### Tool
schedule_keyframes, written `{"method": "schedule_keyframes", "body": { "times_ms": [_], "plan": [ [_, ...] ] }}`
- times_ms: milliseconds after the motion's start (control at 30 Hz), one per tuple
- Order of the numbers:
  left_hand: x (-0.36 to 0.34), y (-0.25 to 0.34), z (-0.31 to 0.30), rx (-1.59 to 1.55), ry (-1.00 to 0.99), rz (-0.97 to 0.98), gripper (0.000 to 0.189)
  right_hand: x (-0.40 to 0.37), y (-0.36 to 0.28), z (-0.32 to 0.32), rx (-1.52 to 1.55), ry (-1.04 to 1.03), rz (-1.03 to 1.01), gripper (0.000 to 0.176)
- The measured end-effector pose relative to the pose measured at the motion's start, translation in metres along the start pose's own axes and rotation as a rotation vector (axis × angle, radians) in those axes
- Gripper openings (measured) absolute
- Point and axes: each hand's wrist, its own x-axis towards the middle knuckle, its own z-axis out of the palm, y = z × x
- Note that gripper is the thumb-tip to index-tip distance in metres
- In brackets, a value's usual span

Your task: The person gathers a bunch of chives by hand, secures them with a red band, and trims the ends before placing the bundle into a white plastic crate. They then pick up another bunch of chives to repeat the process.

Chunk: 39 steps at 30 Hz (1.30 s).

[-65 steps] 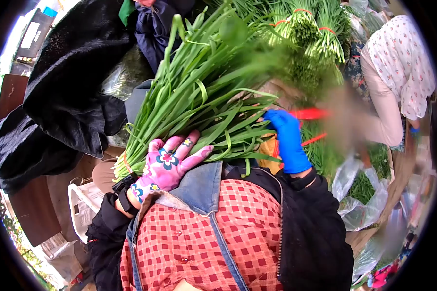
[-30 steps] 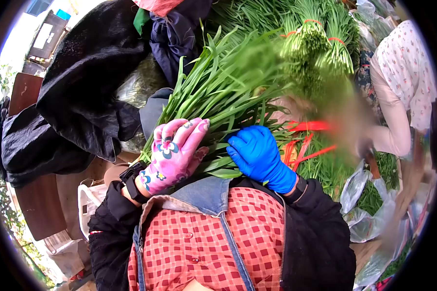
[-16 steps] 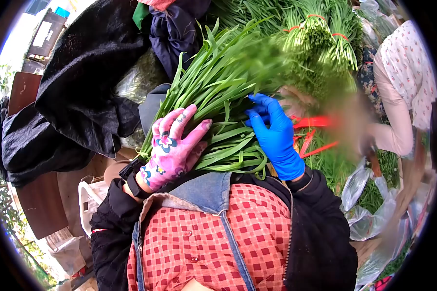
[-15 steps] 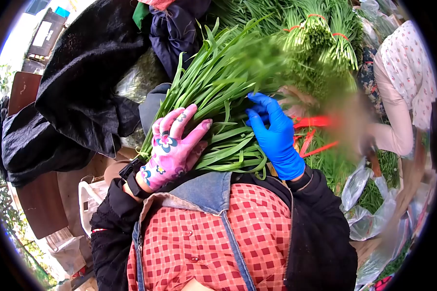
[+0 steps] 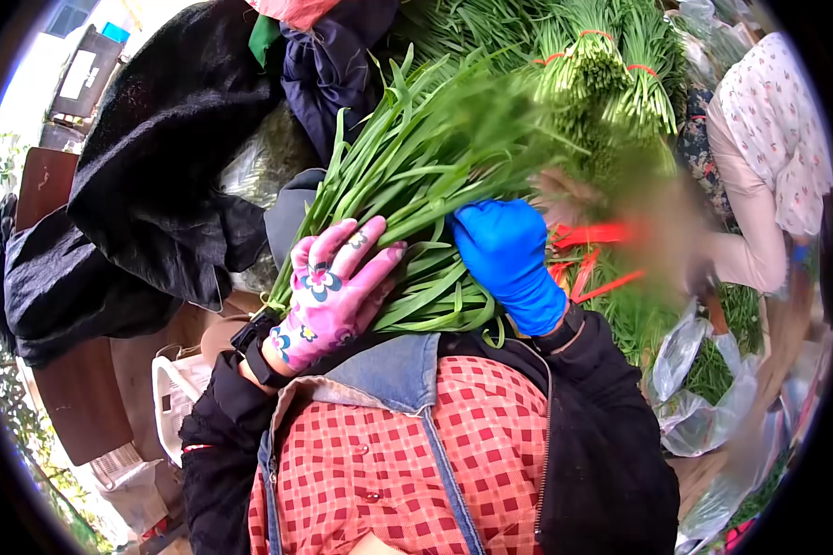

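A large loose bunch of garlic chives [image 5: 435, 176] lies across the lap, its long flat leaves fanning away to the upper right. My left hand [image 5: 329, 291], in a pink flowered glove, rests on top of the bunch with its fingers spread over the leaves. Opposite it, my right hand [image 5: 509, 259], in a blue glove, is closed at the bunch's right side on some leaves. Its fingertips are mostly turned out of sight. Red tie strips [image 5: 590, 235] lie just beyond the right hand.
Tied chive bundles [image 5: 588, 74] are piled at the back. Another person's blurred arm [image 5: 662, 222] works close on the right. Black cloth [image 5: 171, 166] covers things on the left. A clear plastic bag [image 5: 699, 393] and a white basket [image 5: 171, 407] flank the lap.
My right hand has closed from a half-open shape, its fingers curling in on the leaves slightly leftward. The left hand stays nearly still. The other person's arm is blurred in both frames.
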Motion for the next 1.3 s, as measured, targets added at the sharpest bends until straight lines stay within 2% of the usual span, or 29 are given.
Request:
{"method": "schedule_keyframes", "body": {
  "times_ms": [67, 167, 200, 233, 267, 300, 367, 433, 500, 567, 600, 667, 700, 767, 833, 900, 967, 1100, 1167, 1233, 1300],
  "plan": [
    [-0.002, -0.002, 0.001, 0.046, 0.002, 0.039, 0.041, -0.004, 0.002, -0.001, 0.048, 0.045, -0.02, 0.016],
    [-0.002, -0.002, 0.002, 0.035, 0.021, 0.076, 0.036, -0.024, 0.013, -0.005, 0.288, 0.09, 0.358, 0.009],
    [-0.002, -0.002, 0.002, 0.033, 0.02, 0.075, 0.036, -0.025, 0.017, -0.009, 0.38, 0.172, 0.491, 0.012],
    [-0.002, -0.002, 0.0, 0.017, 0.003, 0.072, 0.035, -0.034, 0.03, -0.013, 0.649, 0.152, 0.641, 0.013],
    [-0.001, -0.003, -0.001, 0.002, -0.013, 0.069, 0.034, -0.033, 0.032, -0.013, 0.58, 0.157, 0.549, 0.012],
    [-0.001, -0.002, -0.002, -0.015, -0.04, 0.081, 0.033, -0.04, 0.042, -0.021, 0.583, 0.156, 0.546, 0.012],
    [-0.002, -0.001, -0.004, -0.022, -0.07, 0.086, 0.031, -0.067, 0.079, -0.053, 0.844, 0.017, 0.82, 0.012],
    [-0.004, 0.0, -0.002, -0.034, -0.072, 0.094, 0.031, -0.088, 0.1, -0.066, 0.861, -0.044, 0.89, 0.01],
    [-0.004, 0.0, 0.0, -0.043, -0.072, 0.102, 0.03, -0.103, 0.111, -0.084, 0.608, -0.414, 0.842, 0.01],
    [-0.004, 0.001, 0.0, -0.029, -0.087, 0.131, 0.034, -0.116, 0.109, -0.097, 0.047, -0.834, 0.428, 0.016],
    [-0.004, 0.0, 0.001, -0.034, -0.087, 0.134, 0.034, -0.117, 0.116, -0.097, 0.047, -0.834, 0.433, 0.016],
    [-0.003, 0.001, 0.0, -0.032, -0.094, 0.132, 0.033, -0.113, 0.134, -0.091, 0.212, -0.31, 0.437, 0.021],
    [-0.002, 0.002, -0.001, -0.028, -0.1, 0.129, 0.032, -0.078, 0.118, -0.107, 0.577, -0.236, 0.851, 0.022],
    [-0.001, 0.002, -0.002, -0.028, -0.103, 0.129, 0.03, -0.039, 0.105, -0.111, 0.723, -0.12, 0.826, 0.022],
    [0.0, 0.003, -0.001, -0.03, -0.096, 0.129, 0.029, -0.02, 0.106, -0.096, 0.665, -0.2, 0.648, 0.025],
    [0.0, 0.003, 0.0, -0.012, -0.094, 0.117, 0.027, -0.008, 0.106, -0.071, 0.652, -0.262, 0.563, 0.029],
    [0.0, 0.003, -0.003, -0.029, -0.101, 0.12, 0.031, -0.001, 0.107, -0.047, 0.7, -0.232, 0.507, 0.037],
    [-0.002, 0.002, -0.003, -0.043, -0.112, 0.109, 0.032, 0.022, 0.092, -0.036, 0.661, -0.183, 0.579, 0.049],
    [-0.002, 0.002, -0.002, -0.048, -0.12, 0.103, 0.033, 0.024, 0.092, -0.027, 0.506, -0.105, 0.538, 0.055],
    [-0.001, 0.001, -0.003, -0.044, -0.128, 0.1, 0.033, 0.025, 0.09, -0.025, 0.476, -0.1, 0.511, 0.049],
    [-0.001, 0.002, -0.003, -0.044, -0.137, 0.099, 0.033, 0.023, 0.092, -0.021, 0.295, 0.048, 0.185, 0.04]
  ]
}}
